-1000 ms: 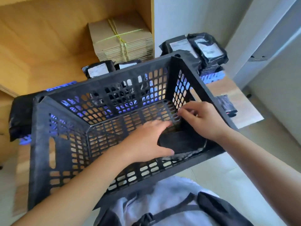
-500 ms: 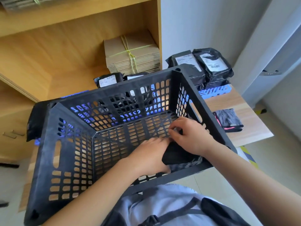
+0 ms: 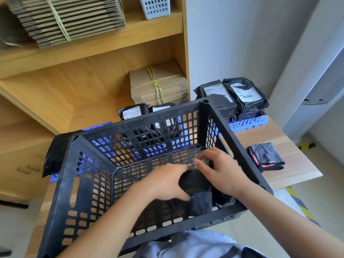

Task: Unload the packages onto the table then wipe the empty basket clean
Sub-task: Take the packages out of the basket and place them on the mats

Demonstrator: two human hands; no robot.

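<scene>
Right now your black basket point(image 3: 104, 183) takes up most of the view, sitting on the wooden counter point(image 3: 290, 172) just in front of you and tilted so its open top faces you. Its walls and floor are a grid of small slots, with a longer handle slot in each side wall, and the plastic looks dusty and scuffed along the rims. Behind it rises a wooden shelf unit point(image 3: 93, 53), which carries two tied bundles of flat cardboard point(image 3: 160, 84) and a pale blue slotted bin point(image 3: 155, 6) on the upper board. Black packages point(image 3: 234, 95) with white labels are stacked on a blue crate point(image 3: 249, 122) at the far right of the counter, and more labelled packages point(image 3: 132, 112) lie just behind the basket's back wall, partly seen through its slots. A dark bag point(image 3: 54, 155) bulges beside the basket's left corner. A folded grey cloth with pink trim point(image 3: 266, 155) lies on the counter to the right of the basket, apart from it. Inside the basket, at the near right corner, sits a dark bundle point(image 3: 195, 183), soft and crumpled; you cannot tell exactly what it is. Your left hand point(image 3: 167, 181) curls its fingers round the bundle's left side, and your right hand point(image 3: 221, 170) pinches its upper edge with thumb and fingertips. Both forearms cross the near rim and hide part of the basket floor.
</scene>
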